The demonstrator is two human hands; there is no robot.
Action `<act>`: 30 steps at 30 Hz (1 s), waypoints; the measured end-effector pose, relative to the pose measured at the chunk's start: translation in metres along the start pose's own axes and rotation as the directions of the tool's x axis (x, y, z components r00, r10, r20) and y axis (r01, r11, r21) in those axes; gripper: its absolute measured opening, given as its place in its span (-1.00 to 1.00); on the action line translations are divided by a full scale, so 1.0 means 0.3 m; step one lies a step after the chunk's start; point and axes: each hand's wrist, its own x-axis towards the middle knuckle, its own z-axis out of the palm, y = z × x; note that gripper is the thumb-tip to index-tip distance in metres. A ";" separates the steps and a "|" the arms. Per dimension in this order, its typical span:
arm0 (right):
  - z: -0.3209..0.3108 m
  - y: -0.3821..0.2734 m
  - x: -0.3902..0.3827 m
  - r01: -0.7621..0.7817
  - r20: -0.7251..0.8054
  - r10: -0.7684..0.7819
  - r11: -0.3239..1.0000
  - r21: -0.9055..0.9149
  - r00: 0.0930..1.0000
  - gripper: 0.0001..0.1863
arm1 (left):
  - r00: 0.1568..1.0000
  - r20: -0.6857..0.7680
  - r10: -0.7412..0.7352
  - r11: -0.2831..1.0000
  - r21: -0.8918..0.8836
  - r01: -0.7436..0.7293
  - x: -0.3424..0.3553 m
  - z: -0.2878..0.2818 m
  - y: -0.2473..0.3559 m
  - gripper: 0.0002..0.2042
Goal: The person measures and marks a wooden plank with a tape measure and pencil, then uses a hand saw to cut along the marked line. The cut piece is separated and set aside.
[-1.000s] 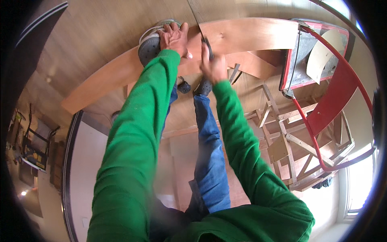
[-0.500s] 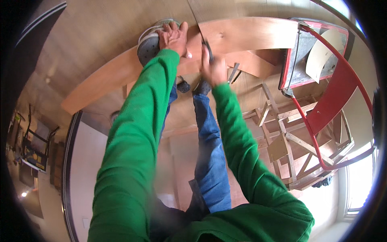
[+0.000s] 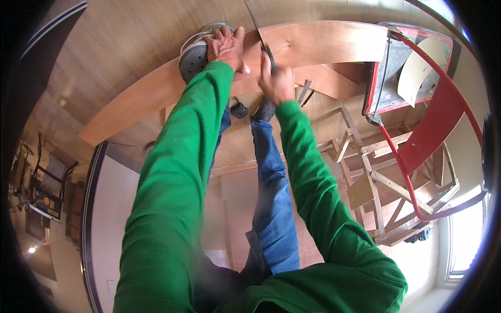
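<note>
A long, thin wooden board [image 3: 329,44] stretches across the far part of the view. My left hand [image 3: 227,48] lies on it with the fingers spread, beside and partly over my grey shoe [image 3: 194,63], which also rests on the board. My right hand [image 3: 279,86] is closed round the dark handle of a hand saw [image 3: 268,56]. The saw's narrow blade points away from me, at a dark line across the board just right of my left hand. Slight blur hides the fingers' detail on the handle.
A platform trolley [image 3: 377,99] with a red handle stands at the right, a pale curved sheet [image 3: 417,70] on it. Nearer lies a wooden frame [image 3: 373,185]. A flat metal strip [image 3: 304,91] lies by my right hand. A white panel [image 3: 112,208] is at the left.
My right hand and the saw have shifted slightly away from me along the cut line. The left hand and the board stay nearly in place.
</note>
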 end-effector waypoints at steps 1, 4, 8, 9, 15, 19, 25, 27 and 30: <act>-0.070 0.002 -0.149 -0.047 -0.040 0.048 0.998 0.030 0.998 -0.38 | 1.000 -0.012 0.003 1.000 -0.005 -0.003 0.001 -0.006 0.004 0.06; -0.290 -0.002 -0.589 -0.239 0.065 0.241 0.970 -0.035 0.968 -0.66 | 1.000 0.014 -0.010 1.000 0.006 0.010 -0.008 -0.021 0.005 0.08; -0.283 0.026 -0.581 -0.142 -0.006 0.142 0.990 0.011 0.990 -0.60 | 1.000 -0.015 -0.007 1.000 0.007 0.007 -0.010 -0.015 0.005 0.06; -0.208 0.034 -0.436 -0.089 -0.023 0.088 0.995 -0.045 0.996 -0.54 | 1.000 -0.005 -0.008 1.000 -0.004 0.008 -0.009 -0.011 0.004 0.06; 0.031 0.008 0.038 0.009 -0.054 -0.010 1.000 -0.028 0.998 -0.23 | 1.000 0.012 0.001 1.000 0.008 -0.001 -0.007 -0.007 0.003 0.07; -0.240 -0.010 -0.519 -0.154 0.018 0.153 0.985 0.083 0.988 -0.52 | 1.000 0.020 -0.018 1.000 0.023 0.018 -0.005 -0.026 0.010 0.09; -0.126 0.033 -0.326 -0.112 -0.025 0.110 0.990 -0.090 0.994 -0.49 | 1.000 0.004 -0.003 1.000 0.004 0.003 0.001 -0.010 0.000 0.05; 0.035 0.040 -0.010 0.004 -0.079 -0.006 1.000 -0.023 0.997 -0.31 | 1.000 -0.006 0.007 1.000 0.009 -0.007 -0.002 0.000 -0.003 0.05; 0.073 0.064 0.049 0.147 -0.133 -0.151 0.988 -0.035 0.980 -0.32 | 1.000 -0.018 0.011 1.000 0.016 -0.011 -0.004 0.004 0.000 0.07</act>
